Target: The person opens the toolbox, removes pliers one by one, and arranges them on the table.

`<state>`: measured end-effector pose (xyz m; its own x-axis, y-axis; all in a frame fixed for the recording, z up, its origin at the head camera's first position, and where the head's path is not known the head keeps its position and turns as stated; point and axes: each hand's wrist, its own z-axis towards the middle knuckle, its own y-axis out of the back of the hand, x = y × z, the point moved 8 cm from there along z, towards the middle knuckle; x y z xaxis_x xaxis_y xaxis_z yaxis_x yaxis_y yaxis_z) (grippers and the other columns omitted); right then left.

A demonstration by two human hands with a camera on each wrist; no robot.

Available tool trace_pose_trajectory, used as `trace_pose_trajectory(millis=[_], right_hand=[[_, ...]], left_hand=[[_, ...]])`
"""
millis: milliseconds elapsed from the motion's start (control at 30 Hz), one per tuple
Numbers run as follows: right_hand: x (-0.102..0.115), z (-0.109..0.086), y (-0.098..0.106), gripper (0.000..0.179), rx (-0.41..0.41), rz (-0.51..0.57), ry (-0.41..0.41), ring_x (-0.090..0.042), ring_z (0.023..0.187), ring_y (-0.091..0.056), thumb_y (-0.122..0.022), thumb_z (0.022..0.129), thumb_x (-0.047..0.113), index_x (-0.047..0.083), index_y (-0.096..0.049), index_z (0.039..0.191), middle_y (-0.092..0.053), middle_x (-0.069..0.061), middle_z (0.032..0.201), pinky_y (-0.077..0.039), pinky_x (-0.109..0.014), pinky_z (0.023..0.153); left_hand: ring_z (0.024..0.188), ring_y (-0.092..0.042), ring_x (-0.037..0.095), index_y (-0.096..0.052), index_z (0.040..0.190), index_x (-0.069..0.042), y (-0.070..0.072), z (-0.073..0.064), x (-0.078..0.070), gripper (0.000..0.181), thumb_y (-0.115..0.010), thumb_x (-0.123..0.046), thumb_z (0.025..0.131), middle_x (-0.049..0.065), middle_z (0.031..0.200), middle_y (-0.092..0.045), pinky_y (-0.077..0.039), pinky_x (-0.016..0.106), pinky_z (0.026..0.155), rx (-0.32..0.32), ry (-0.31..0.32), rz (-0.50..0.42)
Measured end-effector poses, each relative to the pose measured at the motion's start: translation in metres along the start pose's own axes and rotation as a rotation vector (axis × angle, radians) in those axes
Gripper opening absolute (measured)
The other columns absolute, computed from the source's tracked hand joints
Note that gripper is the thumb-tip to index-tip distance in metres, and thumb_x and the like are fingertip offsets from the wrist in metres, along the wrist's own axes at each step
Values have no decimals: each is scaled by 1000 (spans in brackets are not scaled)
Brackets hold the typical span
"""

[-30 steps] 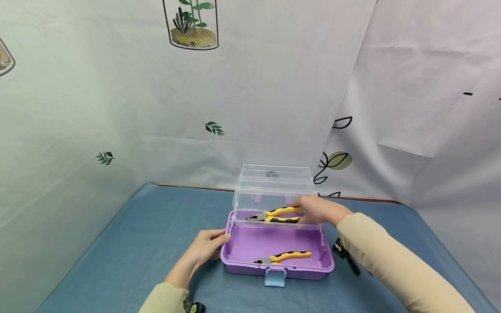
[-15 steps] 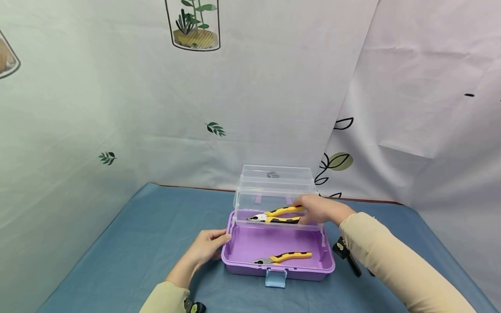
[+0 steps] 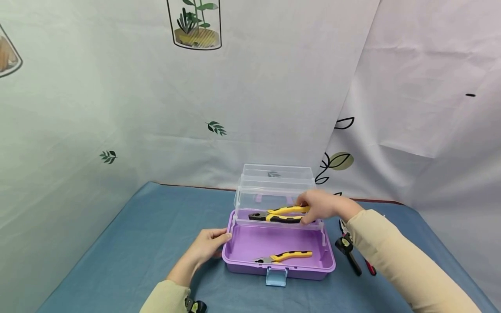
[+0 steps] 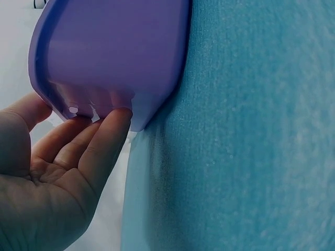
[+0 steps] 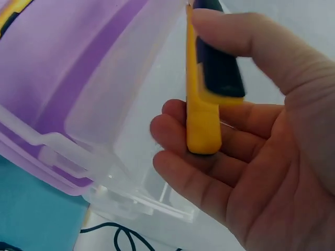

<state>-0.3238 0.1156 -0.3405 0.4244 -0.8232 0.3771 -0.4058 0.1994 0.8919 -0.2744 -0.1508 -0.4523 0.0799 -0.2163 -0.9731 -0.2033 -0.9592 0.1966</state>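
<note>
A purple toolbox [image 3: 250, 239] stands with its lid raised and a clear tray [image 3: 237, 221] lifted over its rear. My left hand [image 3: 206, 247] grips the box's left rim. In the left wrist view, the thumb is on the upper edge of the purple wall [image 4: 115, 47] and the fingertips are against its underside. My right hand [image 3: 322, 205] holds combination pliers [image 3: 279, 218] with yellow and black handles, their dark head pointing left at the tray. The thumb presses one handle [image 5: 222, 68], and fingers curl behind the other. Another pair of yellow-handled pliers [image 3: 291, 256] lies in the box's bottom.
A blue latch [image 3: 276, 277] hangs at the box's front. On the blue cloth [image 3: 176, 208] to the right lies a tool with red and black handles [image 3: 370, 267], partly hidden by the right wrist's camera [image 3: 344, 245]. Printed fabric walls [image 3: 274, 87] rise behind.
My right hand has shifted slightly right with the pliers, and the forearm has moved to show more of the red-handled tool. My left hand stays on the rim.
</note>
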Motion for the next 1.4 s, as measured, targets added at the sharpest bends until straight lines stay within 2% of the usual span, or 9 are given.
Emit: trace_pose_trajectory(millis=[133,233,367,533,633,767,900,1133,1400], right_hand=[[0,-2,-11,61,-7,9,-34,-17,83,-53,-74,73,17,2,-53,129,-62,-8,103,-50,-32,71],[1,-2,-16,66,-54,-13,-41,-17,87,-54,-76,73,22,1,-51,130,-62,-9,109,-51,-36,76],[1,-1,-19,61,-141,5,-11,-16,86,-55,-78,73,26,1,-54,124,-62,-8,106,-51,-35,75],[-2,-5,-24,49,-204,94,43,-14,83,-56,-74,75,21,4,-56,117,-62,-4,99,-50,-28,68],[-6,-8,-27,48,-233,147,61,-13,82,-56,-73,76,21,6,-56,119,-63,-2,98,-50,-25,67],[-8,-13,-30,58,-270,197,95,-17,90,-60,-72,79,22,2,-51,129,-63,-10,110,-52,-27,70],[-9,-20,-32,66,-313,227,125,-25,105,-60,-72,81,24,0,-45,136,-58,-16,125,-54,-35,81],[-9,-28,-34,65,-367,267,147,-29,108,-60,-71,82,27,1,-45,137,-59,-14,125,-53,-40,86],[-15,-35,-35,67,-421,331,110,-30,113,-59,-73,81,29,3,-45,137,-59,-15,126,-51,-48,90]], left_hand=[[102,-63,26,-53,129,8,0,0,1,47,-59,-22,93,28,129,-54,-58,37,75,1,4,-6],[103,-63,26,-52,129,8,0,-1,1,48,-59,-22,93,29,129,-54,-58,38,76,-1,5,-7],[102,-64,27,-52,129,9,0,-2,2,49,-60,-23,93,29,129,-54,-58,38,75,0,9,-7],[100,-64,25,-52,129,8,1,-3,3,49,-60,-23,93,28,128,-55,-58,37,74,-9,10,2],[100,-65,25,-52,129,8,0,-3,2,49,-59,-24,93,28,128,-55,-58,36,73,-8,8,5],[100,-65,26,-52,129,8,0,-3,1,49,-59,-24,93,28,128,-55,-58,37,73,-9,10,6],[100,-65,25,-52,129,8,-1,-2,1,49,-59,-24,93,28,128,-55,-58,36,74,-11,10,0],[100,-64,25,-52,129,9,-1,-1,1,48,-59,-22,93,29,128,-55,-58,37,73,-16,-4,-7],[101,-63,25,-52,129,9,-1,-2,0,47,-58,-21,94,29,128,-55,-58,37,71,-20,-3,-10]])
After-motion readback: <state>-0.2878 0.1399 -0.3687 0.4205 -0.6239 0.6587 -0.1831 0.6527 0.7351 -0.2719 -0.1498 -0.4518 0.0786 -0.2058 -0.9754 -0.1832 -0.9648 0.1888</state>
